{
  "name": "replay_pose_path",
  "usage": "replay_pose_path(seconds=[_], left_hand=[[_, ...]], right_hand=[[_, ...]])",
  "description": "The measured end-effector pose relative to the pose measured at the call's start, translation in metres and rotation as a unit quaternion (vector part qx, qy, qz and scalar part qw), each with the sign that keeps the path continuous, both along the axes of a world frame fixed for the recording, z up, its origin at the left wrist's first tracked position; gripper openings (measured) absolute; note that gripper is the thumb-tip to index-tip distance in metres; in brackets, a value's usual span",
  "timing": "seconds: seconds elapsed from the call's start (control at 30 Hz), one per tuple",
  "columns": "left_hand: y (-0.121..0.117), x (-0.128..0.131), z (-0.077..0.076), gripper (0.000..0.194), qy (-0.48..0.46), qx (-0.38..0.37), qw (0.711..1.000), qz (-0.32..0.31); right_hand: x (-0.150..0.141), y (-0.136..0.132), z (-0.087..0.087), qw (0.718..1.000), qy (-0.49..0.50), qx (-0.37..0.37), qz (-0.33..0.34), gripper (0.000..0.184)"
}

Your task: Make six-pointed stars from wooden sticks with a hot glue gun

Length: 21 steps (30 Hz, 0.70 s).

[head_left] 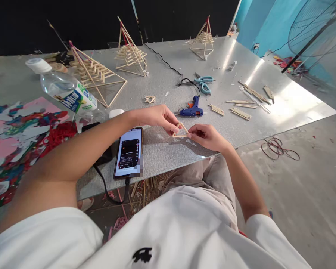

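Observation:
Between my two hands is a small triangle of thin wooden sticks, held just over the near part of the table. My left hand pinches its left side. At its right corner, my right hand grips it between thumb and fingers. Just beyond lies a blue hot glue gun with an orange trigger, its black cord running to the back. A small star made of sticks rests to the left of it. Short bundles of cut sticks lie to the right.
Stick pyramids stand along the back. Light-blue scissors lie behind the glue gun. A lit phone with a cable is by my left forearm. A water bottle leans at the left, near colourful scraps. The table ends at my lap.

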State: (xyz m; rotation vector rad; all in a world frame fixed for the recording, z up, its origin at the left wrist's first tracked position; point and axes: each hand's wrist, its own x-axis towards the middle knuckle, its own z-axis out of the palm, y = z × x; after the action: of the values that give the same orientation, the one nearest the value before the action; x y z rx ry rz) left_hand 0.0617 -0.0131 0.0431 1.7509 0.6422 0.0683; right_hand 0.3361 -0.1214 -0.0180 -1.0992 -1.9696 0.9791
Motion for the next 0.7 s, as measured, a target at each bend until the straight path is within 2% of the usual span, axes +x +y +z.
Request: replay_pose_path(seconds=[0.17, 0.3, 0.47, 0.7], left_hand=[[-0.0003, 0.0014, -0.0006, 0.045, -0.002, -0.034, 0.998, 0.047], [-0.002, 0.0037, -0.0013, 0.049, -0.004, -0.033, 0.997, 0.067], [-0.0016, 0.0039, -0.0036, 0.054, -0.008, -0.022, 0.997, 0.067], [-0.0017, 0.004, -0.0059, 0.046, -0.015, -0.01, 0.999, 0.048]], right_hand=[[0.0008, 0.0011, -0.0021, 0.998, 0.037, -0.011, -0.047, 0.055], [0.0011, 0.0039, -0.0071, 0.997, 0.052, -0.012, -0.058, 0.059], [0.0, 0.0035, -0.0062, 0.997, 0.043, 0.001, -0.06, 0.054], [-0.0012, 0.0016, -0.003, 0.996, 0.022, 0.058, -0.07, 0.043]])
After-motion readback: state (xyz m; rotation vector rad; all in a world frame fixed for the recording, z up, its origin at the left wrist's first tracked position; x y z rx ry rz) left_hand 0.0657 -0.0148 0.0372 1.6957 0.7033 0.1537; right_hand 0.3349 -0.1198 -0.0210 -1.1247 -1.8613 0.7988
